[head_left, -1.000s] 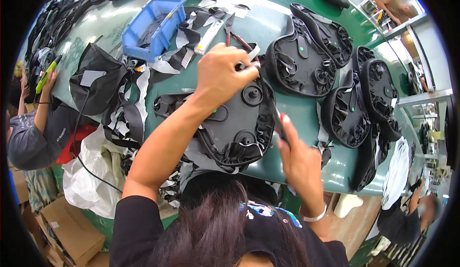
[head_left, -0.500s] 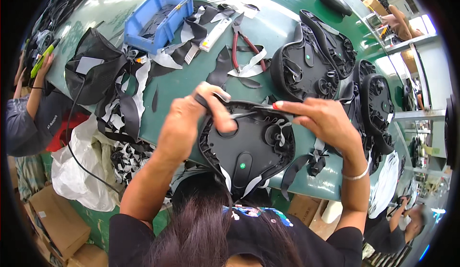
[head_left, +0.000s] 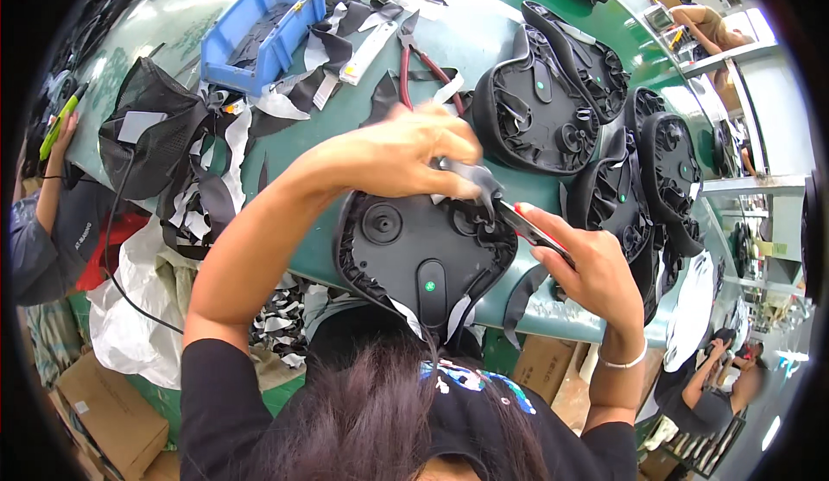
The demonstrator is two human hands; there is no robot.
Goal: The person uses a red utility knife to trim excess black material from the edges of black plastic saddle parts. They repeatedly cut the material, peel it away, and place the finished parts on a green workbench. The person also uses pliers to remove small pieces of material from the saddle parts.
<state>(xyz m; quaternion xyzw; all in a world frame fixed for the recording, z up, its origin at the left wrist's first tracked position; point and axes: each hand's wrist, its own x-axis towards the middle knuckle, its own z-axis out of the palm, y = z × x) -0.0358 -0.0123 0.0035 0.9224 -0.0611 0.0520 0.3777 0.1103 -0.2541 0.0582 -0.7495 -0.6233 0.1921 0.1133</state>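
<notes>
A black saddle (head_left: 414, 243) lies underside up at the table's near edge, its cover folded in ruffles over the rim. At its far right rim, my left hand (head_left: 423, 153) pinches a loose grey strip of cover material (head_left: 473, 174); motion blurs part of that hand. My right hand (head_left: 587, 265) grips a slim knife (head_left: 537, 237) with some red at the handle, its tip pointing at the strip by the rim. The fingers partly cover the handle. Beyond my left hand lie red-handled pliers (head_left: 406, 66), partly hidden by it.
More upturned saddles (head_left: 535, 110) are stacked to the right. A blue bin (head_left: 259, 36) of dark pieces stands at the far left, near a black mesh bag (head_left: 151, 136) and scattered offcuts (head_left: 315, 92). At the left edge a person's hand (head_left: 62, 131) holds a green tool.
My left hand has moved right along the far rim, now pulling up the strip. The knife has turned and shifted right and slightly nearer. The whole view has shifted a little.
</notes>
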